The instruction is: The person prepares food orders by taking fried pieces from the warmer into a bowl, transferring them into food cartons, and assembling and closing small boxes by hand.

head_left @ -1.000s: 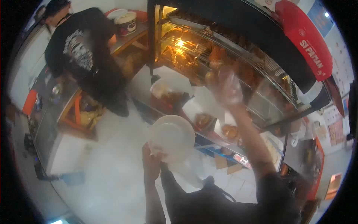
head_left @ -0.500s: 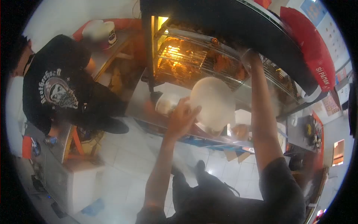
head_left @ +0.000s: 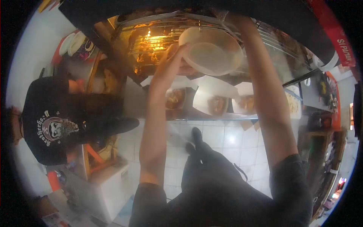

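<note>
Head view shows boxes already holding food, left hand grasping apparently empty bowl, right hand by rack, fingers indiscernible.

Food-shop kitchen: lit wire racks, food boxes (lettered red banner, too).

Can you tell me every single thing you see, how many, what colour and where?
Bowl: one, whitish, upper middle
Food cabinet: one, black with orange light inside, top
Boxes: at least three, white with brownish food, under the bowl
Tub: at least one, white, upper left
Sign: one, red, upper right
Other person: one, black printed shirt, left
Floor tiles: many, white, lower middle
Left hand: one, bare, fingers on the bowl
Right hand: one, blurry, up at the cabinet
Sleeves: two, dark, bottom
</note>
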The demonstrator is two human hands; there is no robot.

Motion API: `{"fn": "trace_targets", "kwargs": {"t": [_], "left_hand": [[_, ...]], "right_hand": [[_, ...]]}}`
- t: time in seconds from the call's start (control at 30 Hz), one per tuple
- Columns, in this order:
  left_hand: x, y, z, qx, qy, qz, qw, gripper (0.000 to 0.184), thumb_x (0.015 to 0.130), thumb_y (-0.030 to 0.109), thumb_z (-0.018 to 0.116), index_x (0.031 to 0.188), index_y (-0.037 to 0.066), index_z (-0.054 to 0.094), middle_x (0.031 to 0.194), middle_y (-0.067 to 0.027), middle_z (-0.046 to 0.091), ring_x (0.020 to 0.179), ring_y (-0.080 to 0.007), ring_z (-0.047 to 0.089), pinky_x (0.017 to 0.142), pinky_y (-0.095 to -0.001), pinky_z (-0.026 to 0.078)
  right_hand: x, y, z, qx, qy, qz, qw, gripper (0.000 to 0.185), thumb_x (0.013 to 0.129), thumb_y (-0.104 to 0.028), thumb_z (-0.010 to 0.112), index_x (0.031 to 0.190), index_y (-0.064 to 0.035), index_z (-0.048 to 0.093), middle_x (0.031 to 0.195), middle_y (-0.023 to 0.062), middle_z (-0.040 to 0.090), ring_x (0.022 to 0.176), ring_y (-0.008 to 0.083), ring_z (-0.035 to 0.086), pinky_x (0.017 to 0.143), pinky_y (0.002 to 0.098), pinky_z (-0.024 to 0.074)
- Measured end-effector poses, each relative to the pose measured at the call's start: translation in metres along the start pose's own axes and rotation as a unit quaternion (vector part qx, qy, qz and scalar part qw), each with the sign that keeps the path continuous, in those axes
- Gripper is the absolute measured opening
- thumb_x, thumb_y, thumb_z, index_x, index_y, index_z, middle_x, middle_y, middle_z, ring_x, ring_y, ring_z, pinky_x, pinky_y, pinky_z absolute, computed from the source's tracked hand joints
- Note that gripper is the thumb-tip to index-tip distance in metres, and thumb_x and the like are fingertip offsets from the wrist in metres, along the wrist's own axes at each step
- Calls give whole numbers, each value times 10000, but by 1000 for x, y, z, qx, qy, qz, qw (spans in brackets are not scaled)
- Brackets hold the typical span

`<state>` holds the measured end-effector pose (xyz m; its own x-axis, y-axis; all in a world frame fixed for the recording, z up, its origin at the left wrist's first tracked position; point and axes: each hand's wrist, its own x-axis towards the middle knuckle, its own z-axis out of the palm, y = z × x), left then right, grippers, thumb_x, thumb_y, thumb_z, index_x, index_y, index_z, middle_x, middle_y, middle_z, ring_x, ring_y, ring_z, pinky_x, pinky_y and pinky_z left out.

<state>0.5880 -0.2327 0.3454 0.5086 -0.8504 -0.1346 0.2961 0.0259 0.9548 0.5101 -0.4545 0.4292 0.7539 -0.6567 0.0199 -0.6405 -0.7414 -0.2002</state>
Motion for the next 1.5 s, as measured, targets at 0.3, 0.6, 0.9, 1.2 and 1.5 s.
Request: {"fn": "trace_targets", "kwargs": {"t": [0.3, 0.6, 0.9, 1.2, 1.5], "left_hand": [[20, -3, -13, -33, -5, -6, 999, 560, 952, 446, 502, 1319, 24, 470, 1196, -118, 602, 1028, -215, 637, 867, -353, 537], [19, -1, -16, -14, 9, -27, 999, 624, 919, 473, 557, 1327, 14, 448, 1155, -150, 601, 925, -228, 663, 803, -321, 557], [16, -18, -19, 46, 3, 17, 999, 613, 951, 488, 503, 1372, 49, 426, 1334, -132, 488, 1066, -210, 604, 879, -334, 516], [16, -4, 0, 29, 56, -29, 998, 642, 933, 497, 523, 1391, 62, 407, 1352, -107, 489, 1119, -225, 586, 917, -377, 508], [10, -2, -7, 36, 14, 4, 999, 563, 947, 422, 548, 1343, 35, 450, 1249, -105, 550, 1001, -210, 642, 827, -336, 559]], "right_hand": [[-50, -30, -11, -109, 41, -74, 990, 533, 965, -517, 303, 1329, -200, 529, 1322, 170, 536, 1184, 337, 546, 988, 420, 438], [-82, -22, 6, -35, 145, -256, 955, 431, 833, -312, 533, 1205, -107, 610, 1010, 199, 639, 1008, 347, 587, 921, 527, 413], [-49, -55, -33, 75, -57, -62, 994, 554, 967, -493, 308, 1416, -174, 368, 1400, 193, 436, 1309, 348, 389, 1096, 445, 275], [-38, -6, 13, -22, 170, -196, 966, 420, 927, -305, 430, 1277, -120, 572, 1324, 157, 520, 1181, 355, 520, 945, 573, 403], [-107, -9, 27, 34, 230, -369, 900, 386, 882, -360, 569, 1094, -56, 675, 1200, 143, 599, 1088, 321, 577, 918, 435, 478]]}}
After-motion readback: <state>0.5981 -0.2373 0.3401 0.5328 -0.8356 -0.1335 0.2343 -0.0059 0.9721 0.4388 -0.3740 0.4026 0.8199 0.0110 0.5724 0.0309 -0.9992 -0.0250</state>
